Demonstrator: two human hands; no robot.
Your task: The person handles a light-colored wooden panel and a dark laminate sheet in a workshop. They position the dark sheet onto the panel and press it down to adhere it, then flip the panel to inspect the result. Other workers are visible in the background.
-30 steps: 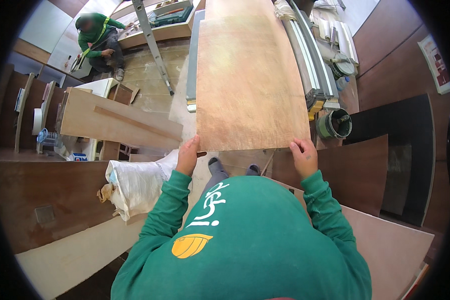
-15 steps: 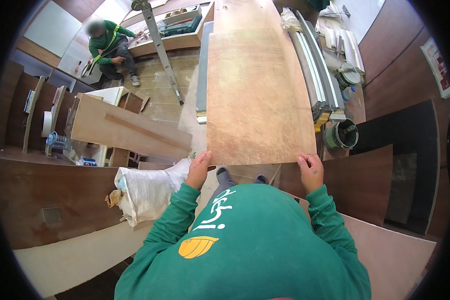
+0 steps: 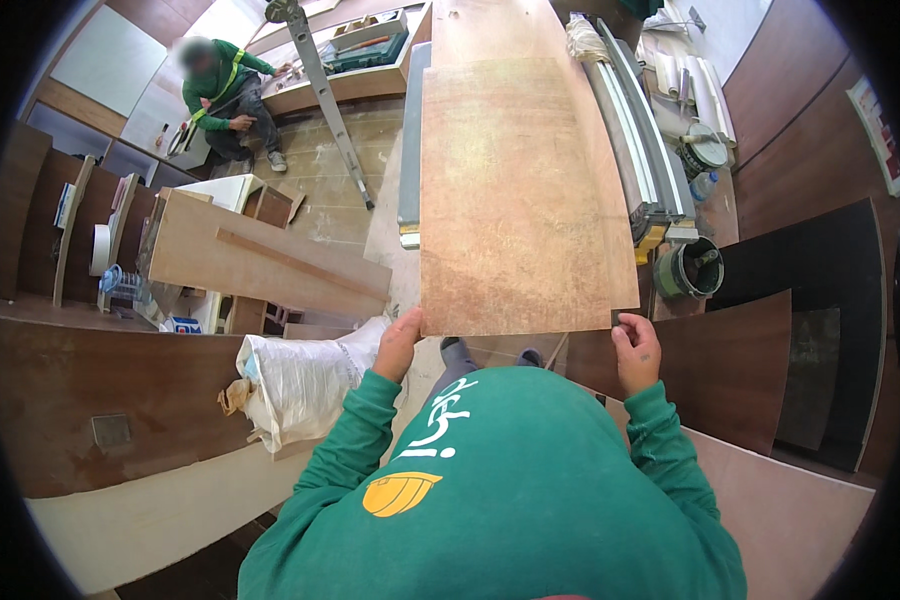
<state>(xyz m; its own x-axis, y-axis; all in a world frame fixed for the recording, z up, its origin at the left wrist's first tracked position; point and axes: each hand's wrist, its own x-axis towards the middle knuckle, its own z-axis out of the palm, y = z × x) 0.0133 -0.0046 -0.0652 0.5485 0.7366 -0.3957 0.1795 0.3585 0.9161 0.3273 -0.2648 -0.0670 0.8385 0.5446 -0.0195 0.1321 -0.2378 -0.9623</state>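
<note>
Lying face up over a longer plywood board [image 3: 495, 30], a thin plywood sheet [image 3: 515, 200] leaves that board bare at its far end and along its right edge, and reaches past its near edge. At the sheet's near left corner, the left hand [image 3: 399, 346] has its thumb and fingers closed on the wood. By the near right corner, the right hand [image 3: 637, 355] brings thumb and forefinger almost together (a small dark patch shows at their tips), though I cannot tell whether they grip the sheet.

Long metal rails [image 3: 638, 140] run beside the board's right edge, with a dark green bucket [image 3: 678, 275] off its near right corner. To the left, well apart, a slanting wooden panel [image 3: 195, 250] bears a narrow strip [image 3: 280, 257]; nearer is a white sack [image 3: 295, 395]. Farther off, a seated co-worker [image 3: 210, 90] in green is left of a metal ladder leg [image 3: 325, 105].
</note>
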